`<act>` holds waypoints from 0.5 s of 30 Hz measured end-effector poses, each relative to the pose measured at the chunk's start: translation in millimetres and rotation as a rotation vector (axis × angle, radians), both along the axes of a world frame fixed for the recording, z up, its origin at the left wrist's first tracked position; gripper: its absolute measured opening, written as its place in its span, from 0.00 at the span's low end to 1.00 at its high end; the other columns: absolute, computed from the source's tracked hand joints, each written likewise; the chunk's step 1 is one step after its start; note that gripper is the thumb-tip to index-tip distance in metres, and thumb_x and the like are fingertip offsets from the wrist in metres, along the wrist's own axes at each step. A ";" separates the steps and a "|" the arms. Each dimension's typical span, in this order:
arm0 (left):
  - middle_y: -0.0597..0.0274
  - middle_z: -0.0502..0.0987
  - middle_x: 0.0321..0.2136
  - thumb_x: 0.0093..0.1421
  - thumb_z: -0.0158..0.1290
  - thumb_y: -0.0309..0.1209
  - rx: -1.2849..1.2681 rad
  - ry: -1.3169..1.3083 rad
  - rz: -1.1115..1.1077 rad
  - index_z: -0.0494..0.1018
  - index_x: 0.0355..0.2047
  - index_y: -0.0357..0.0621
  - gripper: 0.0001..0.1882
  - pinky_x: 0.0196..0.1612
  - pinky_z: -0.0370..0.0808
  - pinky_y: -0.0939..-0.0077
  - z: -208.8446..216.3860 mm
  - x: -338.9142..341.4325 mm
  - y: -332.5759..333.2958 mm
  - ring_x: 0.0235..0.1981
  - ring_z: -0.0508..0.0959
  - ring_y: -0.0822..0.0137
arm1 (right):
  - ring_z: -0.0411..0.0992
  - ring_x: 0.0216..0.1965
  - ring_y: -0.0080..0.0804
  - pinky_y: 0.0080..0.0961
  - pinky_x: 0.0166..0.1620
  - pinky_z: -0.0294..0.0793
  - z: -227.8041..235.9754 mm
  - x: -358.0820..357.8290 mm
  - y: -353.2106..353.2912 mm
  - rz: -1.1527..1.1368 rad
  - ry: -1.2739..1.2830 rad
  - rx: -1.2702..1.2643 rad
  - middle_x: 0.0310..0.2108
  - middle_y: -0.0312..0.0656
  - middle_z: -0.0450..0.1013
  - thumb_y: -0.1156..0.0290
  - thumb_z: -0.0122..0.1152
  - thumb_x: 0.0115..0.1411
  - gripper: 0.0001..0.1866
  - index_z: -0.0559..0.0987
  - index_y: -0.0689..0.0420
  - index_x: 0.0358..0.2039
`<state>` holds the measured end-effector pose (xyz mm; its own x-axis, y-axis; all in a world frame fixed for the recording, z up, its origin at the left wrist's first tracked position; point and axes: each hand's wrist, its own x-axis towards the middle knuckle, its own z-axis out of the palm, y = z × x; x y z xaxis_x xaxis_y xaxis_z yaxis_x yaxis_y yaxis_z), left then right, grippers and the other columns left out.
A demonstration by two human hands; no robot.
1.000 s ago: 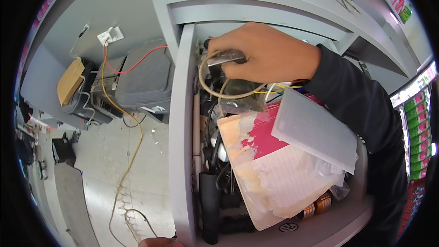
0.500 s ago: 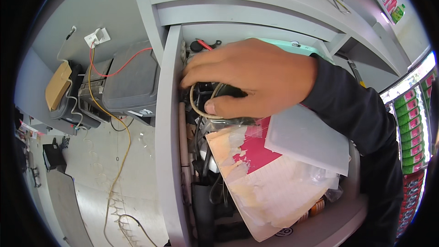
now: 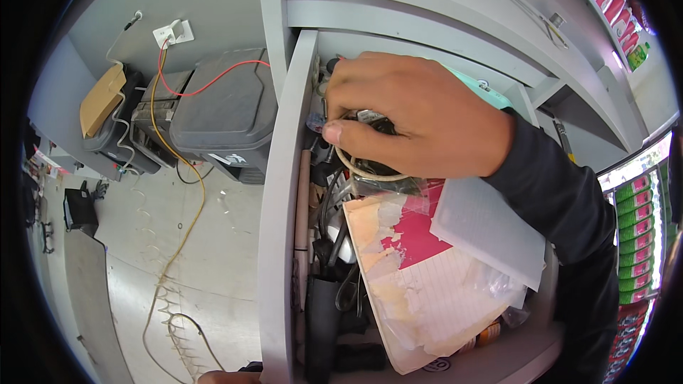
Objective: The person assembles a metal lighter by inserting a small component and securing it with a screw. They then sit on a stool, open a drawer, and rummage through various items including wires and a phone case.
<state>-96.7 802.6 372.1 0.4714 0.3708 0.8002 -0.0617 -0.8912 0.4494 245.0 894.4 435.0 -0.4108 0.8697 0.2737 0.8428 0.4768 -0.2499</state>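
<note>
Drawer (image 3: 279,192): pulled open, 12 to 5 o'clock, still loaded, closing outstanding. Left hand (image 3: 226,377) at 7, grip undeterminable. Right hand (image 3: 409,112) between 1 and 2, fingers bent over beige cable (image 3: 366,173), hold unconfirmed. Grey bin (image 3: 220,103) at 10.

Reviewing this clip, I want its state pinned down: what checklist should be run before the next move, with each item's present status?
1. Drawer pulled open: ok.
2. Right hand in view: ok, over the drawer's far part.
3. Right hand's grip: cannot tell; its palm side is hidden.
4. Beige cable clear of the right hand: not ok, it curves out from under it.
5. Notebook uncovered: not ok, a whitish sheet overlaps it.
6. Left hand fully visible: not ok, only part shows at the lower edge.
</note>
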 end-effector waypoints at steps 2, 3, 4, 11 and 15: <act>0.54 0.75 0.30 0.75 0.39 0.49 0.014 -0.007 -0.015 0.74 0.35 0.38 0.26 0.28 0.78 0.63 0.0 1.1 1.4 0.28 0.74 0.59 | 0.73 0.35 0.48 0.42 0.38 0.73 1.2 2.5 0.9 -0.036 -0.027 0.026 0.28 0.44 0.72 0.60 0.60 0.65 0.15 0.79 0.59 0.27; 0.54 0.75 0.30 0.75 0.39 0.49 0.017 -0.003 -0.019 0.74 0.35 0.37 0.26 0.28 0.78 0.63 -0.1 0.6 1.8 0.28 0.74 0.60 | 0.72 0.33 0.48 0.42 0.37 0.72 -4.8 6.6 2.2 -0.055 -0.047 0.052 0.27 0.45 0.71 0.63 0.62 0.64 0.13 0.78 0.59 0.28; 0.54 0.75 0.30 0.75 0.39 0.49 0.020 0.000 -0.022 0.74 0.35 0.37 0.26 0.28 0.78 0.63 0.0 0.5 2.1 0.28 0.74 0.60 | 0.70 0.31 0.49 0.41 0.37 0.70 -8.7 9.3 3.5 -0.075 -0.067 0.078 0.27 0.46 0.71 0.66 0.63 0.63 0.11 0.77 0.60 0.28; 0.55 0.75 0.31 0.74 0.41 0.46 -0.007 0.010 -0.006 0.73 0.34 0.39 0.23 0.30 0.77 0.62 1.7 0.2 0.2 0.29 0.75 0.59 | 0.77 0.34 0.46 0.40 0.36 0.76 -6.0 0.7 5.2 -0.278 0.008 -0.023 0.27 0.41 0.78 0.62 0.64 0.55 0.10 0.82 0.55 0.30; 0.56 0.74 0.31 0.72 0.42 0.45 -0.061 0.032 0.037 0.72 0.35 0.40 0.20 0.31 0.77 0.61 4.7 1.8 -6.7 0.30 0.75 0.59 | 0.74 0.36 0.42 0.37 0.40 0.73 -14.6 7.6 9.8 -0.121 0.038 0.001 0.29 0.41 0.74 0.71 0.61 0.54 0.06 0.82 0.55 0.32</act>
<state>-94.9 795.9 376.8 0.4815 0.4366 0.7600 -0.0135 -0.8633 0.5045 252.7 904.2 420.4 -0.2922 0.9120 0.2879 0.8840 0.3724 -0.2826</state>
